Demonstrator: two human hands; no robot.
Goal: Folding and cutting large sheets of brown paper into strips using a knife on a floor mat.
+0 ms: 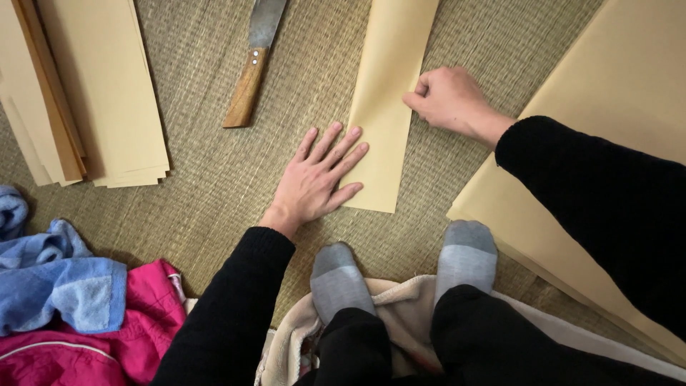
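Note:
A long tan paper strip [389, 78] lies on the woven mat [214, 171] in front of me. My left hand [318, 179] rests flat with fingers spread, its fingertips pressing the strip's lower left edge. My right hand [446, 96] is at the strip's right edge, with thumb and fingers pinched on the paper. Both arms wear black sleeves. My feet in grey socks [400, 268] sit just below the strip.
A knife with a wooden handle [250, 78] lies on the mat at upper middle. Stacks of cut tan paper [93, 93] lie at the left, a large tan sheet pile [614, 107] at the right. Blue towel [57, 279] and pink cloth [121, 336] are bottom left.

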